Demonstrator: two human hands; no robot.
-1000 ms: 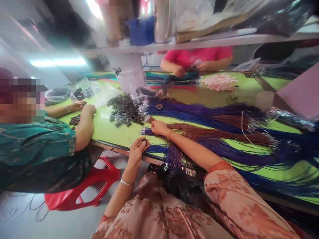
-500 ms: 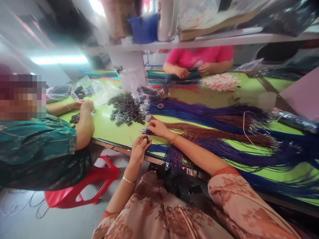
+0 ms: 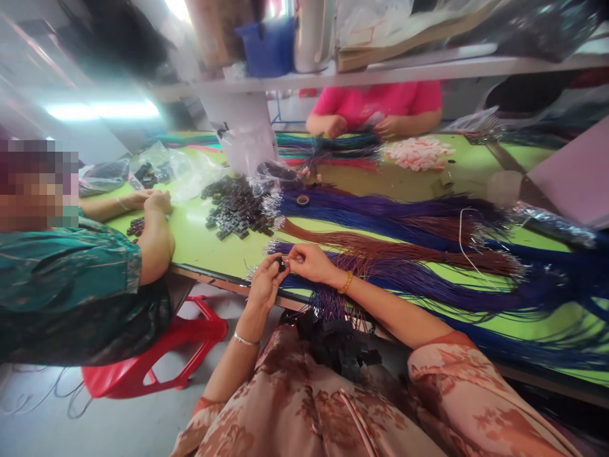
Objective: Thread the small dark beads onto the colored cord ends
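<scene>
My left hand (image 3: pixel 266 279) is closed around a small black plastic connector (image 3: pixel 280 263) near the table's front edge. Right beside it, my right hand (image 3: pixel 311 263) pinches the end of a thin wire (image 3: pixel 286 259) against the connector; whether the tip sits inside is too small to tell. Under and behind my right wrist runs a bundle of brown wires (image 3: pixel 342 240) with bright metal ends. Blue and purple wires (image 3: pixel 419 279) stretch to the right below it. On my lap lies a heap of black connectors (image 3: pixel 345 349) with wires attached.
A pile of black connectors (image 3: pixel 238 206) and a tape roll (image 3: pixel 302 200) lie beyond my hands. One co-worker (image 3: pixel 71 273) sits at left by a red stool (image 3: pixel 157 349); another in pink (image 3: pixel 375 105) works across the table near pale pink parts (image 3: pixel 419 153). A shelf (image 3: pixel 266 82) hangs above.
My right hand has moved from the metal ends of the brown wires down toward me, to the connector in my left hand. My left hand stays almost in place. The view has shifted slightly.
</scene>
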